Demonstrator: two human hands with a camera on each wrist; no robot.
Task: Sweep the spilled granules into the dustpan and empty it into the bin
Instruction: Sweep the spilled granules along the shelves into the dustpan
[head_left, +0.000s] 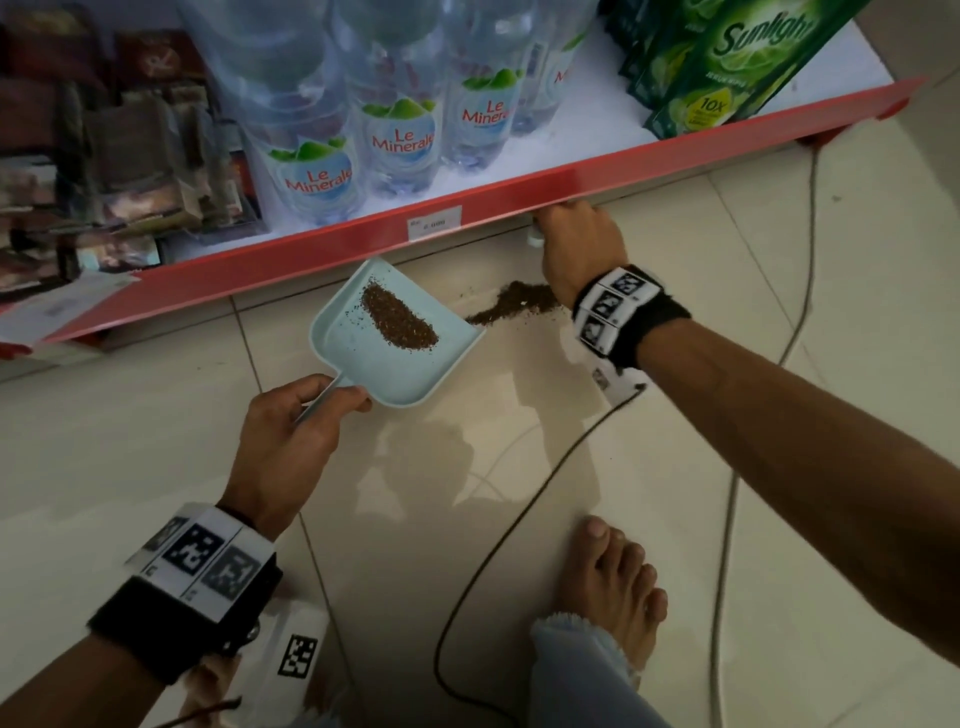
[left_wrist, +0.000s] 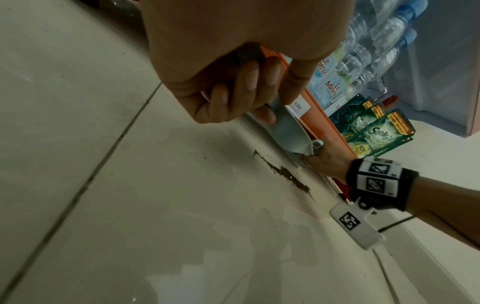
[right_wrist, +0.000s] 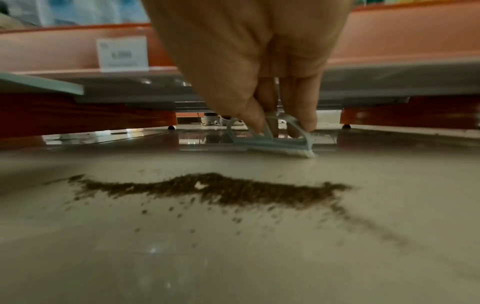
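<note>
My head camera looks steeply down from above the red shelf edge (head_left: 467, 208) onto the floor in front of it. My left wrist camera sits low, near the floor, and faces along the left hand (left_wrist: 233, 67) toward that shelf edge (left_wrist: 324, 107). My right wrist camera, almost on the floor, faces under the shelf edge (right_wrist: 78, 49); all three views share the granules (right_wrist: 221, 189) beside it.

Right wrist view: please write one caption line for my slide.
The right hand holds a small brush on the floor behind a line of brown granules, below a red shelf.
</note>
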